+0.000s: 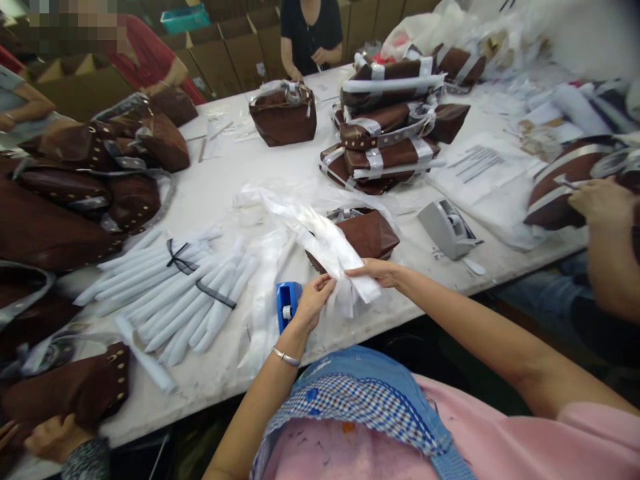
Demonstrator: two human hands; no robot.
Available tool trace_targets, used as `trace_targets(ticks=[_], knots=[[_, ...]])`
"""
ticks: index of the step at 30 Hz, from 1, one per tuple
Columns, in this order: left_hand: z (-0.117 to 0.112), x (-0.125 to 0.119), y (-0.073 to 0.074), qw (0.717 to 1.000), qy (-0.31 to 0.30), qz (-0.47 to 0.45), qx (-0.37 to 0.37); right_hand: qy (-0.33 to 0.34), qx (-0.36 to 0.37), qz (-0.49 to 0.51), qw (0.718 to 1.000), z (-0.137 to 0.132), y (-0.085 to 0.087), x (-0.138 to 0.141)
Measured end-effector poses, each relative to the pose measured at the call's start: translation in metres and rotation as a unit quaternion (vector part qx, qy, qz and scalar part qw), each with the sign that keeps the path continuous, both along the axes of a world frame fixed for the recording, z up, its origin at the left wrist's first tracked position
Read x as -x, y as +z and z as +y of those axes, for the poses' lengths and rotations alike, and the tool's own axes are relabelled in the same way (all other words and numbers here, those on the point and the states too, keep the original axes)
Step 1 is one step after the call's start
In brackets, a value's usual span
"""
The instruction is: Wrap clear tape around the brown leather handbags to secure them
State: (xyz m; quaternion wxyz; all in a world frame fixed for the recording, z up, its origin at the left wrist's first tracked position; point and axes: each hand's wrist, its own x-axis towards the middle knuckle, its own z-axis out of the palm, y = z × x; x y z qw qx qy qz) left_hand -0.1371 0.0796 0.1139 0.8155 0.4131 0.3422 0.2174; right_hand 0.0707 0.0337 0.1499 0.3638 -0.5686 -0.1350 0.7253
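Observation:
Between my two hands a length of thin white wrapping sheet [330, 240] hangs bunched over the table's front edge. My left hand [315, 300] pinches its near edge, and my right hand [374, 272] grips it a little further right. Just beyond lies a brown handbag [370, 235], partly covered by the sheet. A blue tape dispenser [288, 303] stands close to my left wrist. On the left, several white paper rolls [185, 300] lie in a heap, some tied with black ribbon.
Brown bags are piled at the left [65, 207] and stacked at the back [385, 133]. One bag [283, 117] stands upright farther off. A grey tape dispenser [447, 229] sits to the right. Co-workers' hands [603, 200] work on a bag at the right and others around the table.

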Motion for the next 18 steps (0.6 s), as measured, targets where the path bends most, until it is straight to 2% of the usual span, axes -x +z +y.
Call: trace_targets(ticks=[4, 8, 13, 18], knots=[[-0.002, -0.002, -0.005, 0.999, -0.036, 0.001, 0.006, 0.012, -0.011, -0.021, 1.000, -0.002, 0.000, 0.006], [-0.001, -0.003, -0.012, 0.996, -0.075, 0.050, 0.028, 0.006, -0.023, -0.059, 0.998, -0.002, 0.001, 0.012], [0.005, -0.007, -0.018, 0.990, -0.072, 0.120, 0.026, 0.004, -0.036, -0.076, 0.996, -0.002, 0.004, 0.017], [0.009, -0.005, -0.018, 0.987, -0.079, 0.133, 0.034, 0.002, -0.031, -0.066, 0.997, -0.003, 0.004, 0.016]])
